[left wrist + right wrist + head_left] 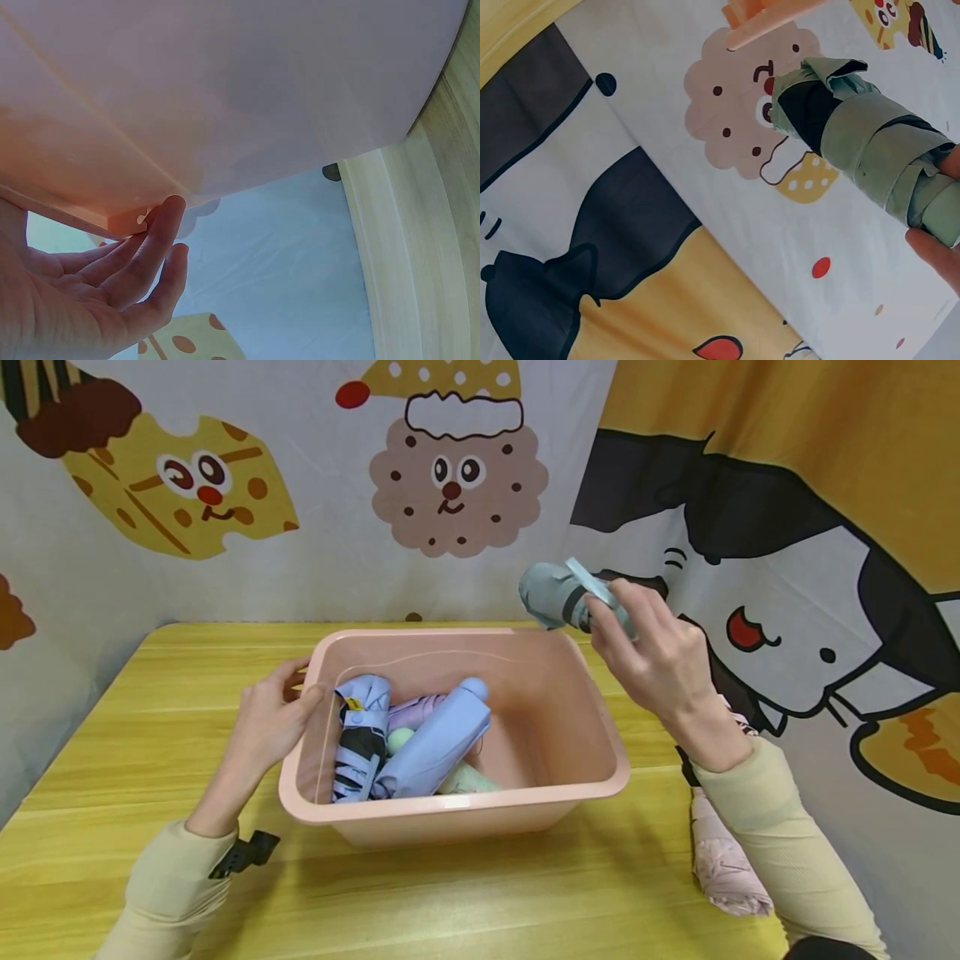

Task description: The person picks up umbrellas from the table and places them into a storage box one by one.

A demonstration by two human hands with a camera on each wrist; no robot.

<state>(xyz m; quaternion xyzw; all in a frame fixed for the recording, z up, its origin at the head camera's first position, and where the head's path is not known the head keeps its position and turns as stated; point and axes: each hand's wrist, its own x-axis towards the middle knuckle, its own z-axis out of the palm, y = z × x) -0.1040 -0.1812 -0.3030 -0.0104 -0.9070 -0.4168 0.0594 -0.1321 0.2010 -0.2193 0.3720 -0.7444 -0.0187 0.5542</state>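
My right hand [660, 652] grips a folded grey-green umbrella [547, 593] above the tub's back right corner. In the right wrist view, the loose folds of this umbrella [877, 142] show, with only fingertips in sight. At the left, my left hand [273, 714] holds the rim of a pink plastic tub [525, 793], thumb over the edge. The left wrist view shows its fingers [139, 277] against the rim's underside. Inside the tub lie a light-blue and black umbrella [363, 727], a periwinkle umbrella [442, 739], a partly hidden purple one [408, 710] and a pale green item [465, 781].
A folded pink umbrella [731, 877] lies at the table's right side, partly behind my right forearm. The tub stands on a yellow wooden table [450, 902]. A curtain [315, 585] printed with cartoon figures hangs behind and beside it.
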